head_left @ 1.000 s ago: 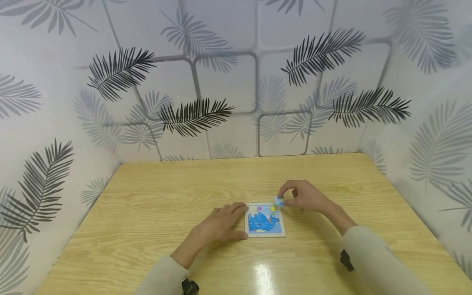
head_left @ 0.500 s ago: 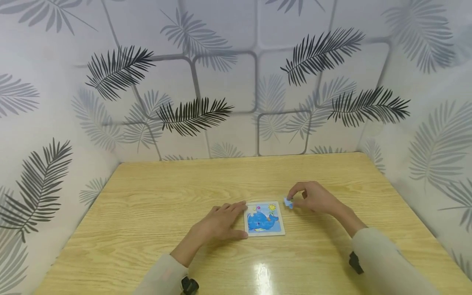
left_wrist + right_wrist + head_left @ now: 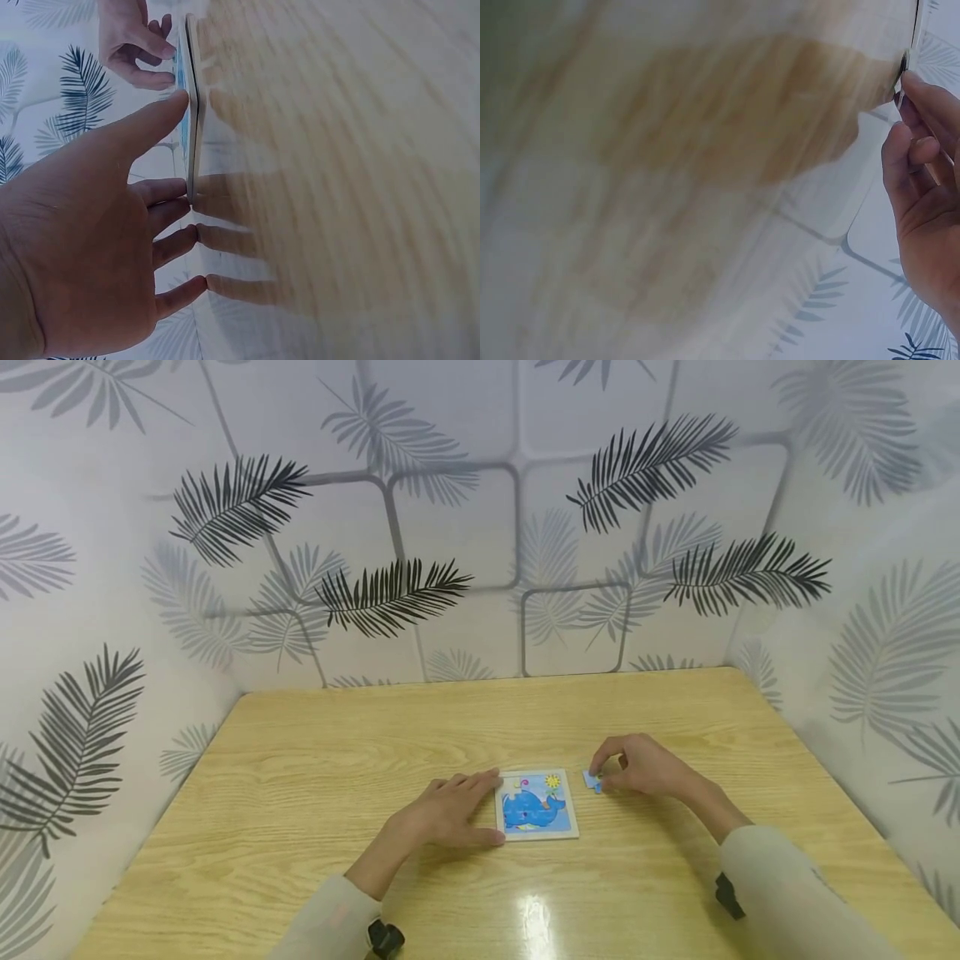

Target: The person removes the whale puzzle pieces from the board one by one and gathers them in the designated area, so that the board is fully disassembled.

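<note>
A small square jigsaw puzzle [image 3: 534, 808] with a pale frame lies on the table. Its picture shows a blue whale and a yellow sun. My left hand [image 3: 448, 810] rests at its left side, thumb near the lower corner and forefinger near the upper one. In the left wrist view the thumb and a finger of the left hand [image 3: 90, 225] touch the board's edge, the other fingertips on the table. Right of the board, my right hand [image 3: 647, 766] pinches a light blue puzzle piece [image 3: 590, 779] between thumb and forefinger, at or just above the tabletop.
The wooden table [image 3: 360, 735] runs back to a wall [image 3: 465, 635] covered with leaf-patterned sheeting, which also rises on both sides. Dark wrist-worn devices show under the left cuff [image 3: 386, 938] and the right cuff [image 3: 729, 896].
My right hand has carried the puzzle piece from the board's upper right corner to the right, away from the frame, and lowered it slightly. The left hand has stayed at the board.
</note>
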Available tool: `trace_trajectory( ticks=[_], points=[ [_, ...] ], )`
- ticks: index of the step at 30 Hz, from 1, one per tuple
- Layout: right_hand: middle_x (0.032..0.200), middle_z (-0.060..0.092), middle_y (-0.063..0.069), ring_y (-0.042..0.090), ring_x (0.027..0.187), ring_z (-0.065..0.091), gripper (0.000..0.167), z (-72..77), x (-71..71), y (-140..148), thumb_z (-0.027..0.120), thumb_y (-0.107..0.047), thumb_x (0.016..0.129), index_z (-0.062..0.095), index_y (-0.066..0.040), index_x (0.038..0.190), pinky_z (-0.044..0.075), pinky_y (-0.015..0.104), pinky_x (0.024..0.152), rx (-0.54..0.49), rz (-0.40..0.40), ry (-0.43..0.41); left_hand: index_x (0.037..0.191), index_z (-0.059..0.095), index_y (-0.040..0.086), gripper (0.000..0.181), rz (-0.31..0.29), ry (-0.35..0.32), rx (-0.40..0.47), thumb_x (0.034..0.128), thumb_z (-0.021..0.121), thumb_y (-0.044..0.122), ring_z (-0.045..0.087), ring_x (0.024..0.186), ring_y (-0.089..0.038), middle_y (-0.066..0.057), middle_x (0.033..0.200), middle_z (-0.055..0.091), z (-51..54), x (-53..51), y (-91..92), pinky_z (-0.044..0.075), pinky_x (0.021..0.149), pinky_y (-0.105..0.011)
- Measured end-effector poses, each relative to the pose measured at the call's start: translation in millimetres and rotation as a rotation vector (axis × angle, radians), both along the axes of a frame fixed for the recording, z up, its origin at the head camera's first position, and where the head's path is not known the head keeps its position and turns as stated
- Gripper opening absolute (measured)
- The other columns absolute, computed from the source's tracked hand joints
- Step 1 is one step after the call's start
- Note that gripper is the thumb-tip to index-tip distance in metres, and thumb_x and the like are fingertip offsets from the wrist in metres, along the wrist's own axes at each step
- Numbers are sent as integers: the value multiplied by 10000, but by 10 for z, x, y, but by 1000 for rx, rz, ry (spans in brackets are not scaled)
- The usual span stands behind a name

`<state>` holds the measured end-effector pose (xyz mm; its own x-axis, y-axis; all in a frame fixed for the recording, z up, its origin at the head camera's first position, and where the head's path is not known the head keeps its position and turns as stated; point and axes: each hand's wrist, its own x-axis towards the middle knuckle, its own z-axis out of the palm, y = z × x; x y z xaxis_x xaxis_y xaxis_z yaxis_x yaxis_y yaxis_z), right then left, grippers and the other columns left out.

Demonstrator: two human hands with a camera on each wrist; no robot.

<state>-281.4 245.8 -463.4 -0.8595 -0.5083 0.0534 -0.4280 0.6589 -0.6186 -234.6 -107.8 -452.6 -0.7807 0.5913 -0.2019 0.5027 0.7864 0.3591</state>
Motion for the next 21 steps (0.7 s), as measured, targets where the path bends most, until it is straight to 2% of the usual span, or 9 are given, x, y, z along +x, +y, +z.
trace_trajectory(
  ticks=[5, 6, 8, 10, 12, 13, 15, 21],
  points=[
    [1146, 707, 45, 51, 478, 375, 180, 2, 0, 5, 816, -47, 876, 773, -183, 987, 392, 235, 495, -12, 11, -57, 1638, 327, 162, 861, 7, 14, -5, 960, 684, 555, 308, 1540, -330, -13, 1716, 259, 4, 14, 12, 250, 1209, -579],
    [1158, 701, 48, 62, 467, 377, 180, 4, -1, 6, 812, -47, 880, 770, -182, 990, 418, 250, 520, -14, 12, -67, 1638, 328, 164, 861, 10, 16, -5, 959, 687, 553, 309, 1540, -328, -14, 1715, 261, 7, 17, 17, 252, 1209, -577],
    [1176, 697, 38, 92, 531, 427, 178, 6, -4, 7, 811, -55, 883, 766, -191, 988, 497, 312, 644, -2, 9, -69, 1638, 327, 167, 859, 15, 20, -7, 959, 690, 549, 312, 1538, -322, -15, 1713, 265, 11, 23, 26, 255, 1209, -572],
    [1183, 694, 22, 147, 671, 520, 179, 8, -4, 6, 809, -58, 884, 764, -201, 982, 551, 422, 794, 7, 6, -70, 1636, 331, 170, 858, 21, 21, -8, 956, 697, 545, 315, 1538, -316, -14, 1711, 272, 12, 26, 33, 254, 1211, -566],
    [1184, 693, 5, 196, 858, 564, 179, 3, -6, 1, 812, -68, 884, 763, -212, 977, 511, 512, 946, 24, 8, -59, 1635, 334, 172, 860, 23, 24, -14, 953, 701, 547, 317, 1537, -312, -12, 1710, 275, 4, 24, 37, 256, 1212, -562],
    [1178, 692, -1, 216, 940, 560, 180, 0, -7, -4, 815, -69, 882, 763, -216, 973, 502, 528, 966, 30, 7, -55, 1635, 335, 173, 861, 25, 24, -16, 952, 703, 548, 317, 1537, -311, -10, 1710, 276, 1, 23, 38, 256, 1212, -561],
    [1159, 691, -8, 240, 1039, 559, 186, -5, -4, -15, 818, -66, 875, 761, -220, 964, 503, 520, 963, 39, 3, -45, 1634, 337, 174, 864, 28, 23, -18, 949, 706, 549, 320, 1535, -312, -10, 1708, 280, -4, 21, 41, 255, 1214, -560],
    [1094, 682, 1, 224, 935, 541, 175, -11, 14, -22, 824, -63, 867, 754, -190, 965, 474, 375, 809, 38, 21, -18, 1635, 336, 175, 868, 32, 22, -20, 946, 705, 553, 328, 1530, -312, -11, 1706, 287, -17, 22, 45, 255, 1213, -559]
  ],
)
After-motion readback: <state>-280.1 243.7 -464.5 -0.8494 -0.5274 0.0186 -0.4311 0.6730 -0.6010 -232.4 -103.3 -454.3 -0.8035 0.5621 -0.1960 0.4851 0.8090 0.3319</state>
